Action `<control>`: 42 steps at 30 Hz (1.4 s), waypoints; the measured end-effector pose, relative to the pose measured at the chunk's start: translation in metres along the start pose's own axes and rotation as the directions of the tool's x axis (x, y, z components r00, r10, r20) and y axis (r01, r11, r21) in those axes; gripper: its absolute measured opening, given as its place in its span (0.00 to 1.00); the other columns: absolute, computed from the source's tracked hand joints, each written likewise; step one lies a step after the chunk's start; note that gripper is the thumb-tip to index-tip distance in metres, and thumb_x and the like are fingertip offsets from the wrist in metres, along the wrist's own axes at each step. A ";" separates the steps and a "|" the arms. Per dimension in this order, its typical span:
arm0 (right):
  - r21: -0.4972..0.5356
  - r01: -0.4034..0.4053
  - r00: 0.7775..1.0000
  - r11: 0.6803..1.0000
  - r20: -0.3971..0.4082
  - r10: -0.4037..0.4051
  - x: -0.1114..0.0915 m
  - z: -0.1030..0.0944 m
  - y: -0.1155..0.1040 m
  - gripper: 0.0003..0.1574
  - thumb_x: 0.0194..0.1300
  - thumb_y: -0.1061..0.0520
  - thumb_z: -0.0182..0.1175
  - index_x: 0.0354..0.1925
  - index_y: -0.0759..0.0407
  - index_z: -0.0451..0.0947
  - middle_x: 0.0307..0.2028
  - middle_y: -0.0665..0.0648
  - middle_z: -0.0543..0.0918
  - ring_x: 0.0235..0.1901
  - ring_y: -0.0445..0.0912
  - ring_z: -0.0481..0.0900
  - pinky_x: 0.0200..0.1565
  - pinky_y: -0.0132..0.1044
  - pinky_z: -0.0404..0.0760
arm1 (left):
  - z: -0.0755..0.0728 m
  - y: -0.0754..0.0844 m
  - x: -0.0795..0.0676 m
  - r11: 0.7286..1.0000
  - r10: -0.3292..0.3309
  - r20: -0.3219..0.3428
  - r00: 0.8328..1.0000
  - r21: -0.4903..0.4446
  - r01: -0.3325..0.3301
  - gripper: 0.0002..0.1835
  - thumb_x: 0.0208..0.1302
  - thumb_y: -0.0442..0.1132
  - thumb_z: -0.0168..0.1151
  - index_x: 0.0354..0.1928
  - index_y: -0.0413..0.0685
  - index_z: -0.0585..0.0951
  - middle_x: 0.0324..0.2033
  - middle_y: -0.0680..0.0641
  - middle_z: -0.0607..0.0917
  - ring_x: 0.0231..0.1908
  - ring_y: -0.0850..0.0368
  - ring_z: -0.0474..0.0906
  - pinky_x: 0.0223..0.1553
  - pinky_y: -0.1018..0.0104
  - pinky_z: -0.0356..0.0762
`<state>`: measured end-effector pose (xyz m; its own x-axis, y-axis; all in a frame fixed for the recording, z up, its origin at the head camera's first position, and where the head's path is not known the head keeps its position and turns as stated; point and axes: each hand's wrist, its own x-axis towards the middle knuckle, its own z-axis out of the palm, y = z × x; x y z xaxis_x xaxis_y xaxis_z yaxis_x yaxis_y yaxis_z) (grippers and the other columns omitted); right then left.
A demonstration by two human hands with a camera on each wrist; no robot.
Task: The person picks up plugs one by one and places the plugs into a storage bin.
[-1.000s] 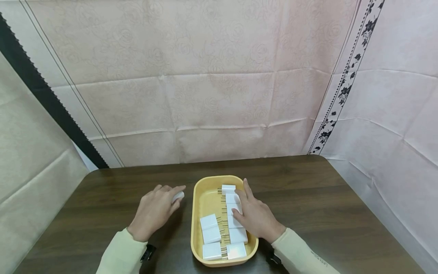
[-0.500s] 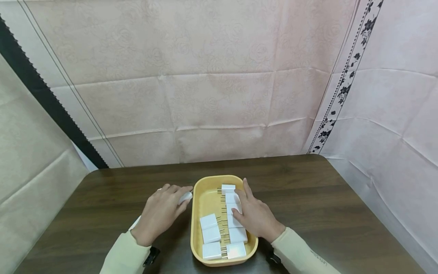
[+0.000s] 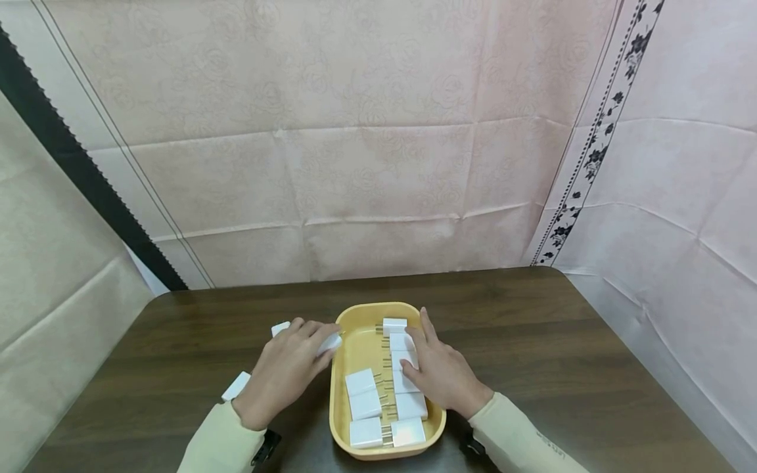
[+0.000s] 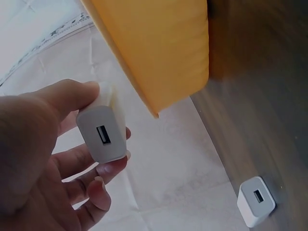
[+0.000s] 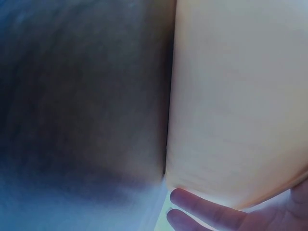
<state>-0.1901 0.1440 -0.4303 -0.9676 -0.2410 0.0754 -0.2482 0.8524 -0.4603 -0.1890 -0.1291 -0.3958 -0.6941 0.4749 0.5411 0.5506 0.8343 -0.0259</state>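
In the head view my left hand (image 3: 290, 371) is at the left rim of a yellow tray (image 3: 340, 394). It pinches a white USB charger plug (image 4: 102, 134) between thumb and fingers, USB port towards the left wrist camera. My right hand (image 3: 443, 371) lies across the tray's right rim, its thumb and a finger over a column of white charger plugs (image 3: 407, 382), other fingers extended along the rim. More white plugs (image 3: 365, 405) lie on the tray's left side, prongs pointing inward. The right wrist view shows two fingertips (image 5: 207, 207) beside the tray's outer wall.
Two loose white plugs lie on the brown table (image 3: 532, 341) left of the tray: one plug (image 3: 236, 386) by the left wrist, another plug (image 3: 280, 328) partly behind the left hand. Pale patterned cloth (image 3: 378, 164) hangs behind and beside the table.
My left hand has moved right with its charger plug, up to the tray's left rim, uncovering two plugs on the table. The right hand and the tray stay put.
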 end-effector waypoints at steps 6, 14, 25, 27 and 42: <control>0.000 -0.003 1.000 1.000 -0.001 0.003 0.000 0.000 0.000 0.40 0.72 0.45 0.61 0.75 0.57 0.62 0.81 0.64 0.39 0.24 0.40 0.75 0.23 0.30 0.72 | 0.001 0.006 0.002 0.999 0.043 0.001 0.999 -0.014 -0.043 0.20 0.62 0.46 0.73 0.56 0.54 0.84 0.46 0.52 0.89 0.41 0.58 0.79 0.40 0.63 0.81; -0.002 0.000 1.000 1.000 0.004 0.000 0.000 0.000 0.000 0.40 0.72 0.45 0.61 0.74 0.57 0.62 0.81 0.65 0.39 0.25 0.40 0.75 0.24 0.30 0.72 | 0.004 0.011 0.000 0.995 0.077 0.022 0.997 -0.068 -0.075 0.21 0.66 0.45 0.69 0.60 0.56 0.81 0.51 0.53 0.88 0.41 0.60 0.77 0.39 0.67 0.79; -0.005 0.000 1.000 1.000 0.000 0.000 0.001 0.001 0.001 0.40 0.71 0.45 0.61 0.74 0.57 0.63 0.81 0.65 0.40 0.26 0.40 0.76 0.25 0.31 0.73 | 0.007 0.013 0.001 0.992 0.098 0.017 0.995 -0.087 -0.096 0.20 0.66 0.45 0.69 0.60 0.55 0.82 0.50 0.53 0.88 0.42 0.60 0.78 0.42 0.66 0.80; -0.008 0.001 1.000 1.000 -0.001 -0.001 0.001 0.001 0.002 0.40 0.71 0.45 0.61 0.74 0.57 0.63 0.81 0.65 0.40 0.26 0.41 0.76 0.26 0.31 0.73 | 0.007 0.014 0.001 0.992 0.100 0.021 0.995 -0.085 -0.098 0.20 0.66 0.45 0.68 0.60 0.55 0.82 0.51 0.54 0.88 0.43 0.61 0.78 0.43 0.66 0.80; -0.016 0.000 1.000 1.000 0.004 0.000 0.001 0.002 0.002 0.40 0.72 0.44 0.60 0.74 0.56 0.62 0.81 0.65 0.40 0.28 0.41 0.77 0.28 0.31 0.75 | 0.011 0.017 0.001 0.991 0.119 0.059 0.991 -0.075 -0.115 0.21 0.66 0.47 0.69 0.60 0.57 0.83 0.51 0.54 0.88 0.44 0.60 0.79 0.42 0.64 0.79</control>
<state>-0.1915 0.1447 -0.4325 -0.9673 -0.2432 0.0719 -0.2492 0.8594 -0.4464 -0.1859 -0.1110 -0.4050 -0.6499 0.5867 0.4832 0.6598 0.7510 -0.0244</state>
